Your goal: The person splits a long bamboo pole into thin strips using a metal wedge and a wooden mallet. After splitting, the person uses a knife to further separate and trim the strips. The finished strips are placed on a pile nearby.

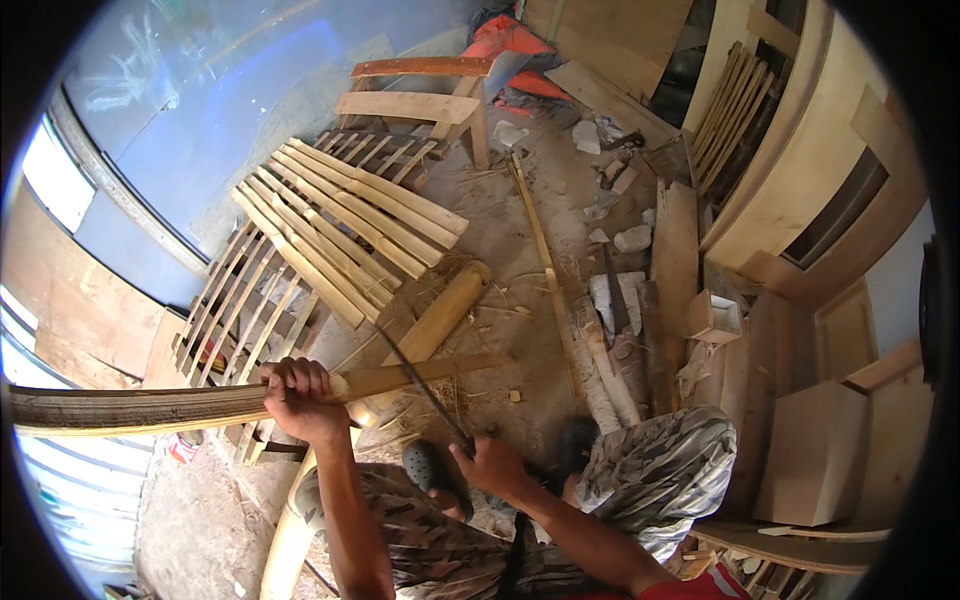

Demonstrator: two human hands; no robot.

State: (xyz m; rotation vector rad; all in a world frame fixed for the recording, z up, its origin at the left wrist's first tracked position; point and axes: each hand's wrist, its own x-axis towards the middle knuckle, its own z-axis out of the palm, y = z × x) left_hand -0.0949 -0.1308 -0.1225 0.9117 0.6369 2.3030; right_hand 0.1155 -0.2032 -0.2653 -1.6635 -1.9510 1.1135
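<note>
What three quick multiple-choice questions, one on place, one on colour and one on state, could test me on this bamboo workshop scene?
1. Where do the finished bamboo slats lie?
A. on the slatted rack
B. in a box
C. on the person's lap

2. What colour is the cloth at the far wall?
A. green
B. orange-red
C. white

3. How does the left hand hold the long bamboo strip?
A. open above it
B. closed around it
C. not touching

Answers: 1 A, the slats rest across the rack. 2 B, it shows orange-red. 3 B, the fingers wrap the strip, while the right hand grips a long blade.
</note>
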